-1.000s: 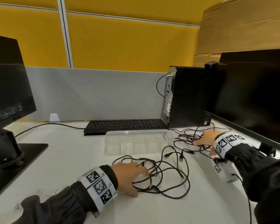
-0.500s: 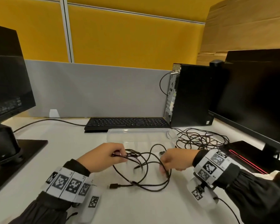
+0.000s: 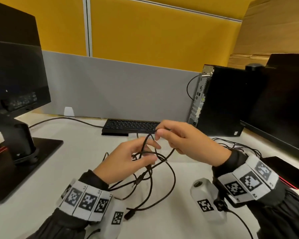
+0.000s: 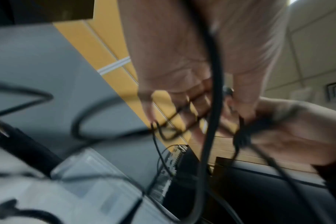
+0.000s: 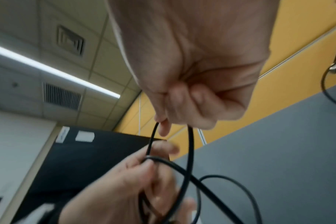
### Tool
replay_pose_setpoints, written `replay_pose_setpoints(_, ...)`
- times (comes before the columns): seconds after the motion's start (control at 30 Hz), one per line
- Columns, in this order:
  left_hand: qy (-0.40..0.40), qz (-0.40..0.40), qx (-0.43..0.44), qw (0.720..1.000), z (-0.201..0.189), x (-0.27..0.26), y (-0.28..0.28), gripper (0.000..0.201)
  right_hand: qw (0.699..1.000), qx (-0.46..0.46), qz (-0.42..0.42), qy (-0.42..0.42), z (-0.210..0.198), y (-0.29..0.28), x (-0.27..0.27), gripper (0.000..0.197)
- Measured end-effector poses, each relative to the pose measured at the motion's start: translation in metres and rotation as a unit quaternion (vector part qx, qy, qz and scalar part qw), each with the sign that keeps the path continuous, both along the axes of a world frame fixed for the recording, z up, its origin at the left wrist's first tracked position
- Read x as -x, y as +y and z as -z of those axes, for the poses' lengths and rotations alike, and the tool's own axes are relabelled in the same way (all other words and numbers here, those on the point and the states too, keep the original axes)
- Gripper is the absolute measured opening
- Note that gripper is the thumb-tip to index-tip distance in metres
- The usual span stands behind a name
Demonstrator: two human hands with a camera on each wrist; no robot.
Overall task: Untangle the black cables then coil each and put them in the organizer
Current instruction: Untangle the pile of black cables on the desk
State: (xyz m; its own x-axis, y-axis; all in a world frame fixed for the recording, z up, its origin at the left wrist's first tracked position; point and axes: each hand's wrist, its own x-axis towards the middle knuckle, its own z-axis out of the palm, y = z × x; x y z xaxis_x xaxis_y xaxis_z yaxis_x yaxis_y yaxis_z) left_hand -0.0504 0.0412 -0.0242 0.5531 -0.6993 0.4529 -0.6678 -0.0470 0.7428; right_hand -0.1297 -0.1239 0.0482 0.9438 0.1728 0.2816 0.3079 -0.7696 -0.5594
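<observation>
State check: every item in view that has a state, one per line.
black cables: tangled, lifted partly off the desk, none coiled.
left hand: holds the tangle's strands.
right hand: pinches a cable loop, raised above the left.
organizer: on the desk, blurred; contents cannot be told.
second cable bundle: loose on the desk by the right wrist.
monitors: screens dark.
keyboard: flat on the desk, untouched.

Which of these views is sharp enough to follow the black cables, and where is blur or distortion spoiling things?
Head view: sharpest, the thin black cables trace clearly between the left hand and right hand, though wide-angle bending warps the edges. Left wrist view: heavy motion blur smears everything, including the clear plastic organizer. Right wrist view: mild blur, but the pinched loop reads fine.
</observation>
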Motion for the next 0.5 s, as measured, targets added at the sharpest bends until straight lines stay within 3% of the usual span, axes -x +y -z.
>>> replay_pose_setpoints(0.07, 0.026, 0.021, 0.03, 0.999, 0.001, 0.0, 0.0, 0.01, 0.999, -0.019, 0.01, -0.046, -0.009, 0.0, -0.003, 0.022)
replay_pose_setpoints(0.23, 0.012, -0.036, 0.096, 0.995, 0.004, -0.02, 0.012, 0.014, 0.972, -0.169, 0.091, -0.138, -0.014, -0.016, -0.007, 0.024)
replay_pose_setpoints(0.37, 0.001, -0.054, 0.081, 0.995, 0.007, -0.025, 0.014, 0.02, 0.938, -0.284, 0.128, -0.151, -0.01, -0.024, -0.009, 0.023)
replay_pose_setpoints(0.5, 0.014, -0.055, 0.006, 0.998, 0.013, -0.03, 0.019, 0.024, 0.904, -0.354, 0.131, -0.198, -0.013, -0.027, -0.006, 0.021)
